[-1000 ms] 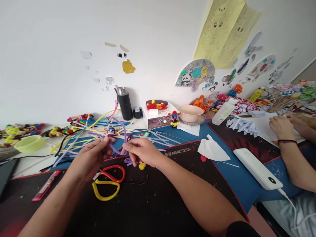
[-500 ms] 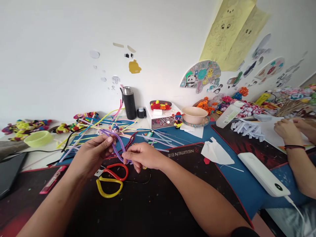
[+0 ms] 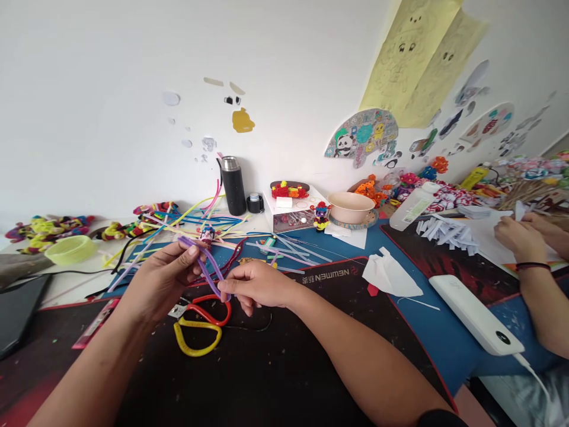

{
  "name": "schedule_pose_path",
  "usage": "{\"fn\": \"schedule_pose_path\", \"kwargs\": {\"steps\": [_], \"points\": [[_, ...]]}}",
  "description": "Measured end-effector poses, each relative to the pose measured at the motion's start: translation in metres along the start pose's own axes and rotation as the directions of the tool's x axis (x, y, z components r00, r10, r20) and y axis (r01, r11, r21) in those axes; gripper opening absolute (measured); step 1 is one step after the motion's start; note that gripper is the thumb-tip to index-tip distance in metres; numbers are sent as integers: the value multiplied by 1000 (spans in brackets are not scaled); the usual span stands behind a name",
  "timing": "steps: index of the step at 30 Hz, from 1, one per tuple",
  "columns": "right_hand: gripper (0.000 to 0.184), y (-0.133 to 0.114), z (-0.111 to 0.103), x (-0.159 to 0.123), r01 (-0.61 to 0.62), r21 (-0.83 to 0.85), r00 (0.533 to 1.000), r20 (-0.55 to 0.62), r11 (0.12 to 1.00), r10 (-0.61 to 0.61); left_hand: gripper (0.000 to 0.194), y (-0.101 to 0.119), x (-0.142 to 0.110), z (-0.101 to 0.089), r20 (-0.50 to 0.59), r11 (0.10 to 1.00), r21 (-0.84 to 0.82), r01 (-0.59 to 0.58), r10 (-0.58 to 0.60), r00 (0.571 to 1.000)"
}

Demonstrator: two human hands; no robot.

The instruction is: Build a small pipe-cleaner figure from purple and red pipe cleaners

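Note:
A purple pipe cleaner [image 3: 208, 271], bent into a narrow loop, stretches between my two hands above the dark mat. My left hand [image 3: 171, 273] pinches its upper left end between thumb and fingers. At its lower right end, my right hand [image 3: 249, 284] grips it with thumb and forefinger. Just below the hands lie scissors [image 3: 198, 338] with one red and one yellow handle, their blades partly hidden by my left hand. Behind the hands are many loose coloured pipe cleaners [image 3: 293, 249] and a small figure [image 3: 207, 234].
A black thermos [image 3: 233, 187] stands by the wall, beside a white box [image 3: 291, 207] and a beige bowl [image 3: 351, 207]. On the right are a white power bank [image 3: 475, 314] and a co-worker's hands [image 3: 520, 237] handling paper. A pink box cutter [image 3: 95, 323] lies left.
The purple loop has been drawn narrower and straighter between my hands. My left hand has barely shifted. The co-worker's hands have moved slightly, and a paper strip shows in them.

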State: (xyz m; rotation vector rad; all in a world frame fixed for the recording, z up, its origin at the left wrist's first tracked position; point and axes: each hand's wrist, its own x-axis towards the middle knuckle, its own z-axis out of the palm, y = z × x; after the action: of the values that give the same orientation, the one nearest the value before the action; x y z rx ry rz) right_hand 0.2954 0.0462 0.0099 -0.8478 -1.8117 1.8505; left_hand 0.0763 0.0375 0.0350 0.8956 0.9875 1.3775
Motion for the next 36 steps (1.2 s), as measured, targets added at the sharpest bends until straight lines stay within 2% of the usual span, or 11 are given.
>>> {"fn": "schedule_pose_path", "kwargs": {"steps": [6, 14, 19, 26, 32, 36], "points": [[49, 2, 0, 1, 2, 60, 1000, 8, 998, -2, 29, 3, 1, -4, -35, 1000, -20, -2, 2, 999], [45, 4, -2, 2, -16, 132, 1000, 13, 991, 15, 44, 0, 10, -13, -79, 1000, -5, -24, 24, 997], [40, 3, -2, 2, -10, 177, 1000, -4, 984, 11, 49, 2, 11, -17, -58, 999, 5, -31, 32, 998], [29, 6, -2, 4, -10, 146, 1000, -18, 989, 13, 51, 6, 8, -17, -73, 999, 28, -21, 23, 997], [30, 4, -1, 5, 6, 207, 989, -146, 978, 25, 50, 13, 1, -7, -35, 997, 72, 3, 0, 999], [36, 4, 1, 5, 30, 203, 985, -170, 979, 5, 52, 8, -6, 9, 25, 987, 139, 76, -80, 996]]}}
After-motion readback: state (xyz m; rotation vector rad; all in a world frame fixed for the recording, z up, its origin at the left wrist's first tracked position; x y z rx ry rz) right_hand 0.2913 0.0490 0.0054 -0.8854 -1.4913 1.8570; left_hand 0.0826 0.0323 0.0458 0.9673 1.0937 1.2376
